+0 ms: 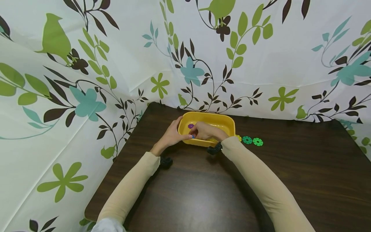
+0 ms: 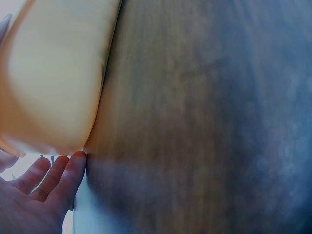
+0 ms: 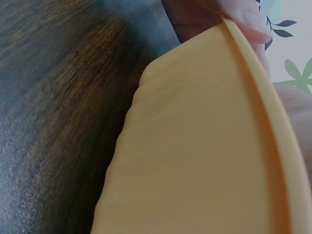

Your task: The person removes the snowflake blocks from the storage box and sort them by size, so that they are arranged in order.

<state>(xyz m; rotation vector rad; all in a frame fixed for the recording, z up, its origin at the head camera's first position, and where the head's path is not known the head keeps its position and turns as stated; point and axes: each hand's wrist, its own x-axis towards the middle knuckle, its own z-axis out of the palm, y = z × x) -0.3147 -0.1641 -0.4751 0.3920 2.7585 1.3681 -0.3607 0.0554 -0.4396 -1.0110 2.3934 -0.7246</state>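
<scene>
A yellow plastic tray (image 1: 223, 120) with raised sides stands near the back of the table. At its left end my left hand (image 1: 173, 134) holds the rim, the thumb reaching over the front corner; in the left wrist view several fingers lie against the tray's end. My right hand (image 1: 203, 130) reaches into the tray, fingertips pointing down and bunched around a small blue disc (image 1: 193, 136) beside the left thumb. Most of the blue disc is hidden. A purple notched disc (image 1: 191, 126) lies in the tray just behind the right fingers. In the right wrist view, the tray wall hides most of that hand.
Right of the tray, a yellow notched disc (image 1: 238, 138), a dark green one (image 1: 247, 140) and a bright green one (image 1: 258, 141) lie in a row on the dark wooden table (image 1: 203, 187). A patterned curtain (image 1: 130, 64) hangs behind and along the left side.
</scene>
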